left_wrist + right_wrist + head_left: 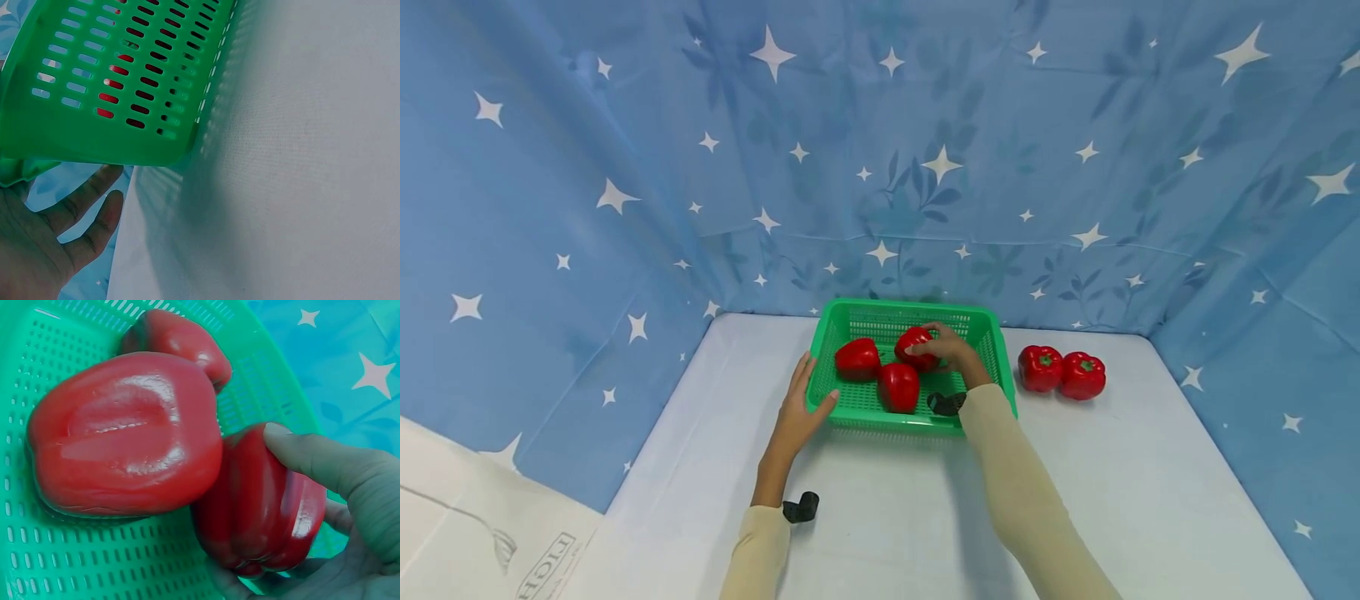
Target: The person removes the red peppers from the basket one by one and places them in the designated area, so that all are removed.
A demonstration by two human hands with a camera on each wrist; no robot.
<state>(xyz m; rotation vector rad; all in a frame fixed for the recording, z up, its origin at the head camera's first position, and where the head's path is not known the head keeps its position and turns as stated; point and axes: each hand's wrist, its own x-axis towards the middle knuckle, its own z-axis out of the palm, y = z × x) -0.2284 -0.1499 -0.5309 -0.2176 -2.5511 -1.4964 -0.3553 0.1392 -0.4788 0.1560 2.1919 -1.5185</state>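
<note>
Right hand [951, 348]: we are gripping a red pepper [916, 347] inside the green basket [895, 303], thumb opposing fingers, likely for security.
Left hand [797, 412]: we are extending its fingers, gripping nothing, at the basket's left edge, seemingly for steadying.
Loose pair [857, 360]: lying inside, walls probably preventing rolling.
Outside pair [1040, 368]: sitting stem-up on the table [1150, 475].

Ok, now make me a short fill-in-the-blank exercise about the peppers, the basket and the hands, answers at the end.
1. The right hand grips a pepper whose colour is ____.
2. Counting that one, the basket holds ____ peppers.
3. The basket itself is coloured ____.
4. As the person sees it, the two other peppers are on the table to the basket's ____.

Missing words: red; three; green; right.
</note>
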